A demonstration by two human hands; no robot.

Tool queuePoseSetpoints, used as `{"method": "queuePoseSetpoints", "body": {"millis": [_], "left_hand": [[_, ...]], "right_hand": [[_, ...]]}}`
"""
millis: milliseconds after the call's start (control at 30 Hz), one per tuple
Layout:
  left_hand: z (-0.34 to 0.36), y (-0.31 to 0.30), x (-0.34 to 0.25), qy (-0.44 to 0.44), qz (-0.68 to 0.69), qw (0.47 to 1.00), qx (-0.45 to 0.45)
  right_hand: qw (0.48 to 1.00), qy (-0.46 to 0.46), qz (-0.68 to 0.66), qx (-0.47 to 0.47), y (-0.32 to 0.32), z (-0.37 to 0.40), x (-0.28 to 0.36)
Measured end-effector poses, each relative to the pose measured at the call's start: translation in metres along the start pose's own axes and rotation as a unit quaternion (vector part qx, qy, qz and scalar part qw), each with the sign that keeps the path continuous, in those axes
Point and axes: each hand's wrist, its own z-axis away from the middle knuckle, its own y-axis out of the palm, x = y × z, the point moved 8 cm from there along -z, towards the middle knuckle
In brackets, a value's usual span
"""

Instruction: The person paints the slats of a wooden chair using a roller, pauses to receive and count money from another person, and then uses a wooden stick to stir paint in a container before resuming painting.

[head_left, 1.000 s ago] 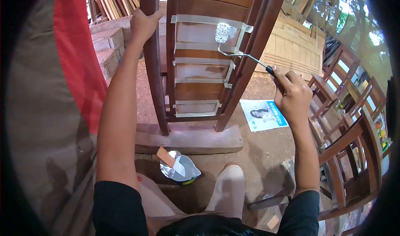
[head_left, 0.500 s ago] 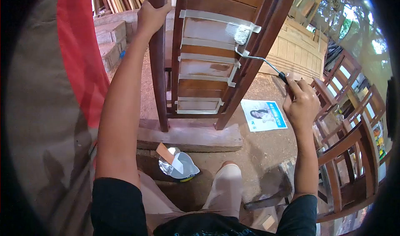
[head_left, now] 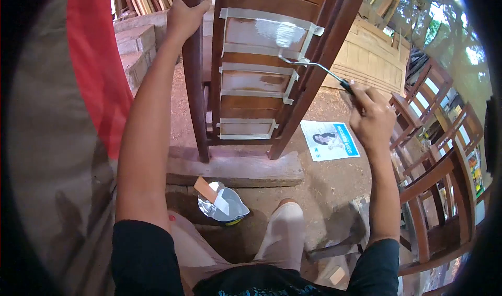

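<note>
A dark wooden chair stands tilted on a wooden beam, its slatted back facing me. Pale masking tape frames several slats, and the upper one in view has fresh white paint. Around the left upright of the chair my left hand is closed. My right hand grips the black handle of a small paint roller; its white head rests on the upper taped slat. Below, a foil-lined paint container holds white paint, with a brown wooden stick leaning in it.
The beam lies on the dirt floor under the chair. A printed sheet is on the ground to its right. More wooden chairs stand at the right, near a light wooden door panel. Red cloth hangs at the left.
The roller head has moved left across the upper taped slat, spreading white paint further. My right hand has shifted slightly left with it, while my left hand stays on the upright.
</note>
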Motion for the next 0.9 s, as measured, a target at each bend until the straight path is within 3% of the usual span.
{"method": "queuePoseSetpoints", "body": {"millis": [233, 433, 633, 900], "left_hand": [[0.009, -0.005, -0.016, -0.032, 0.050, 0.995, 0.074], [0.007, -0.005, -0.009, -0.017, 0.015, 1.000, 0.010], [0.008, -0.006, -0.010, -0.038, 0.012, 0.999, 0.035], [0.011, -0.010, -0.018, -0.013, 0.040, 0.998, 0.040]], "right_hand": [[1.000, -0.018, -0.020, -0.016, 0.001, -0.001, 0.010], [0.998, -0.044, -0.054, -0.010, 0.005, -0.027, 0.057], [0.999, -0.011, -0.048, 0.011, 0.010, -0.022, 0.039], [0.998, -0.051, -0.044, -0.004, 0.010, -0.031, 0.059]]}}
